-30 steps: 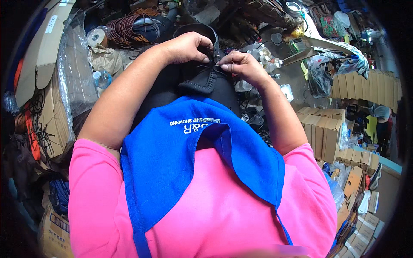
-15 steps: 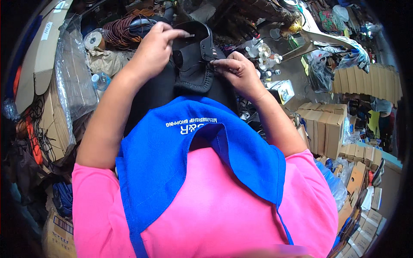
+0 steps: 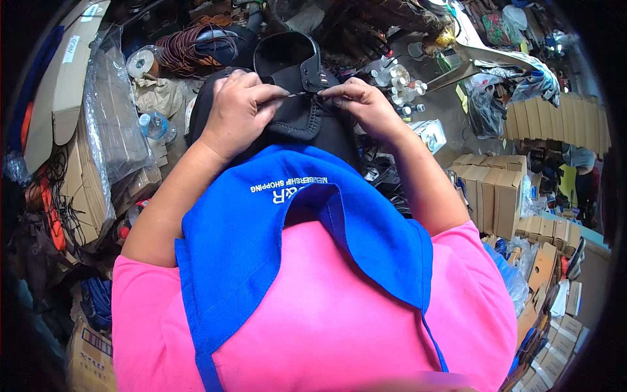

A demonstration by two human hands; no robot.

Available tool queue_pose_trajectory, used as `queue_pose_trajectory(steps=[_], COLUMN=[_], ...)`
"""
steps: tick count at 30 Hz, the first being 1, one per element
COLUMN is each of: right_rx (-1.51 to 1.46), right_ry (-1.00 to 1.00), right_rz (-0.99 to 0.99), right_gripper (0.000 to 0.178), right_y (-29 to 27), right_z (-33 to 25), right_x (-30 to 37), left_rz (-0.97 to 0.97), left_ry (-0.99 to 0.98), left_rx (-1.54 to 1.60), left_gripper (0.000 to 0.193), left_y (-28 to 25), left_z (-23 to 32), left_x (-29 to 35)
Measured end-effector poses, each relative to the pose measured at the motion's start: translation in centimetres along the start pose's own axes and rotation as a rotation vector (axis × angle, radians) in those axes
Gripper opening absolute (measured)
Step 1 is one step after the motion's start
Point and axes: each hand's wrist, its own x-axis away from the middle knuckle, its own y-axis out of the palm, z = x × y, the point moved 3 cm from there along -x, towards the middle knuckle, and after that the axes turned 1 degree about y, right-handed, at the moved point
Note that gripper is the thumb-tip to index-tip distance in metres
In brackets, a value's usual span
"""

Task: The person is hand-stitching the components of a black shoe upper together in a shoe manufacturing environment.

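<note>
On my lap rests a black shoe (image 3: 308, 72), its round collar on the far side and a stitched seam curving round the near part. Eyelets show on its right flap. My left hand (image 3: 240, 110) is closed, thumb and forefinger pinching a thin, pale needle-like piece (image 3: 297, 95) just over the shoe. Close by on the right, the fingertips of my right hand (image 3: 367, 110) pinch together at the shoe's edge by the seam. Whether they grip thread or the edge itself is too small to make out.
A spool (image 3: 140, 63) and a coil of brown cord (image 3: 186, 51) lie at the far left, near a clear plastic bottle (image 3: 153, 125). Several small bottles (image 3: 398, 78) stand beyond my right hand. Cardboard boxes (image 3: 490, 196) are stacked at the right.
My left hand has come down and nearer from above the shoe's collar, bringing the needle-like piece close to my right fingertips. My right hand stays at the seam.
</note>
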Motion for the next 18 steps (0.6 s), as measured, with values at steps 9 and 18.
queue_pose_trajectory(steps=[9,18], right_rx=[0.057,-0.028], right_ry=[-0.037,-0.005], right_rz=[-0.026,-0.094], right_gripper=[0.028,0.021], right_y=[-0.2,-0.3], right_z=[-0.6,0.1], right_x=[-0.5,-1.0], left_rz=[0.019,-0.113], left_ry=[0.034,-0.075], left_rx=[0.103,0.077], left_gripper=[0.019,0.021], left_y=[1.1,2.2], left_z=[-1.4,-2.0], left_x=[-0.8,-1.2])
